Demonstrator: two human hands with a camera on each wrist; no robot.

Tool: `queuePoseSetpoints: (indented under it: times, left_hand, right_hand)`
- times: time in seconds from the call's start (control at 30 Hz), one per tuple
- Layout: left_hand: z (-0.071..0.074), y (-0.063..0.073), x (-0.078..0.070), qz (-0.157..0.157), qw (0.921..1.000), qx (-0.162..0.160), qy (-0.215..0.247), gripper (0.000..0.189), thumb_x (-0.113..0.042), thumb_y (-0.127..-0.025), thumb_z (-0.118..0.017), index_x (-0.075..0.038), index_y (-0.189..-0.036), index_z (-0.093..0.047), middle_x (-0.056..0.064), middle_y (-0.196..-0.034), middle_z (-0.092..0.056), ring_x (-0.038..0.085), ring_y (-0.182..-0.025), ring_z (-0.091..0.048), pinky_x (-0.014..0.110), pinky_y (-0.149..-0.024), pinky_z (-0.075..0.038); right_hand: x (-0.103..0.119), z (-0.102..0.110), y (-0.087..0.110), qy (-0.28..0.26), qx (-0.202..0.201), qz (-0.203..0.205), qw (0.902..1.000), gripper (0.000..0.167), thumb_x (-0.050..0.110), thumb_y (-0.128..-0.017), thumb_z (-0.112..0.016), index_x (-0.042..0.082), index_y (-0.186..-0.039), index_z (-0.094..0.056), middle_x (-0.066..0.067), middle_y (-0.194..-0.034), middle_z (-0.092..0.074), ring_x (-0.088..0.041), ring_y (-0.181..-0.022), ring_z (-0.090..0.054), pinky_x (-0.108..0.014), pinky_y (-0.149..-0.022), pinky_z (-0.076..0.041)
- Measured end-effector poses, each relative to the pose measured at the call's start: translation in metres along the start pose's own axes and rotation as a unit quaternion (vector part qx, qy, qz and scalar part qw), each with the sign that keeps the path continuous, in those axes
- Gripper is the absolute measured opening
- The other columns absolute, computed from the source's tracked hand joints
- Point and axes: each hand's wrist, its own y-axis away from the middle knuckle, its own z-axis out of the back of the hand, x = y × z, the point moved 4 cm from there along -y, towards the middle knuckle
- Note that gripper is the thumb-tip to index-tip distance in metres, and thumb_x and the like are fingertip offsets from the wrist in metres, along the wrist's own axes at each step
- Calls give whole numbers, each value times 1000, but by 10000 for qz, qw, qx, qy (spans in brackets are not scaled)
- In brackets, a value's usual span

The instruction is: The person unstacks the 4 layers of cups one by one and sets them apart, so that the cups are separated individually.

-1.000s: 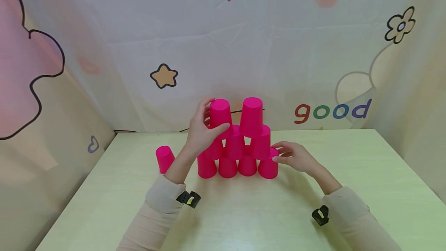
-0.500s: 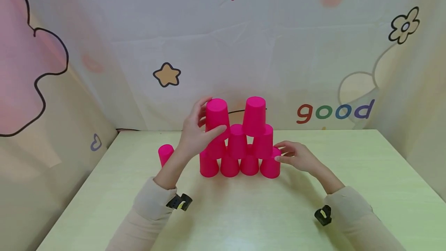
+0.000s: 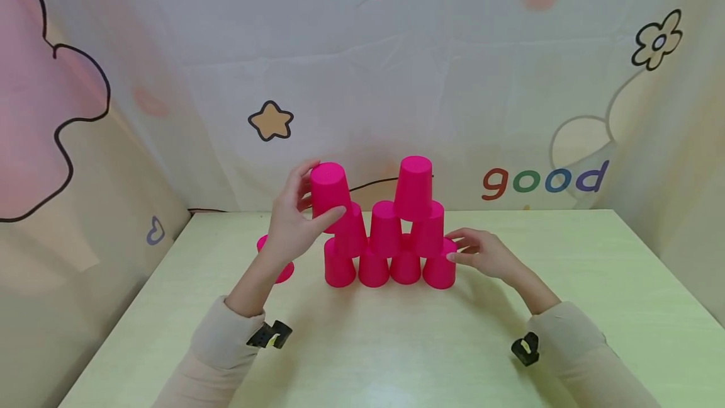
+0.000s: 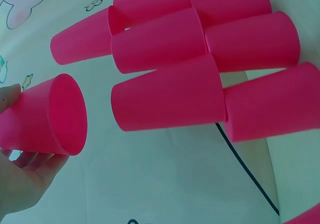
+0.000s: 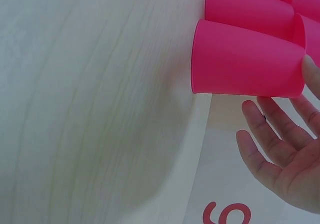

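Note:
In the head view my left hand (image 3: 291, 222) grips a pink cup (image 3: 328, 187) upside down, thumb on the near side and fingers behind. The left wrist view shows that cup's open mouth (image 4: 69, 116) apart from the stack. Beside it stands a tiered stack of upside-down pink cups: a bottom row (image 3: 374, 269), three in the middle row (image 3: 385, 232), and one cup (image 3: 413, 187) on top at the right. My right hand (image 3: 481, 254) touches the rightmost bottom cup (image 3: 439, 272) near its upper end, thumb on the near side, other fingers spread loosely in the right wrist view.
Another pink cup (image 3: 285, 274) stands on the table at the left, mostly hidden behind my left hand and wrist. The pale wooden table (image 3: 396, 345) meets a printed cloth backdrop (image 3: 481, 99) at the back. Black bands (image 3: 272, 334) hang at both wrists.
My left hand has lifted its cup away from the stack's upper left and moved it left. The gap to the top right cup has widened. My right hand has stayed at its cup.

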Motion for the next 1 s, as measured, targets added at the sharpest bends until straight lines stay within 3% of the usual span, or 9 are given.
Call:
queuePoseSetpoints:
  times: [0.47, 0.77, 1.0]
  left_hand:
    - [35, 15, 15, 72, 9991, -349, -242, 73, -2, -73, -73, -9, -135, -35, 10, -118, -51, 19, -106, -49, 42, -88, -45]
    - [52, 25, 28, 277, 9972, -539, -427, 71, -2, -73, -73, -10, -134, -36, 7, -118, -52, 15, -104, -50, 24, -83, -46]
    - [66, 32, 39, 502, 9946, -766, -486, 67, -1, -75, -71, -8, -132, -38, 6, -116, -52, 13, -102, -50, 19, -81, -45]
  right_hand:
    - [-1, 0, 0, 0, 4, 0, 10000, 46, 19, -82, -68, 1, -121, -52, -17, -112, -57, -31, -96, -57, -37, -75, -52]
    - [-2, 0, 1, -2, -50, -28, 10000, 46, 20, -81, -68, 2, -121, -52, -16, -112, -57, -30, -96, -57, -37, -75, -52]
    - [-2, -1, 1, 14, -67, -62, 10000, 46, 19, -82, -68, 2, -121, -52, -16, -112, -57, -30, -97, -57, -37, -76, -52]
